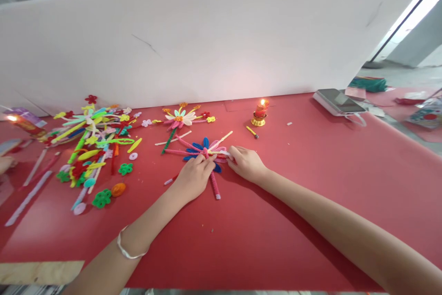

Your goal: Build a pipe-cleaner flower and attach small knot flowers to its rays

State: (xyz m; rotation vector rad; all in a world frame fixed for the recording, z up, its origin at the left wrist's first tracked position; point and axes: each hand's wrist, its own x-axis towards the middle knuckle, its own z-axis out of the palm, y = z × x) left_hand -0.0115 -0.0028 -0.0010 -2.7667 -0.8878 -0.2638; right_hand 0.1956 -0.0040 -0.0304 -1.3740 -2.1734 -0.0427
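Note:
In front of me on the red table lies a pipe-cleaner flower (195, 147) with blue and pink petals and long pink and cream stems spreading outward. My left hand (196, 173) rests over its near side, fingers closed on it by the centre. From the right, my right hand (247, 161) pinches a short white piece (223, 153) against the flower's pink petals. Exactly what the white piece is, I cannot tell. One thick pink stem (215, 187) points toward me between the two arms.
A lit red candle (260, 112) in a gold holder stands behind, with a yellow stub (252, 132) nearby. A finished-looking flower (179, 119) lies farther back. Left is a heap of pipe-cleaner pieces (93, 134), another lit candle (26, 125) and another person's hand (6, 164). A phone (340, 101) lies right.

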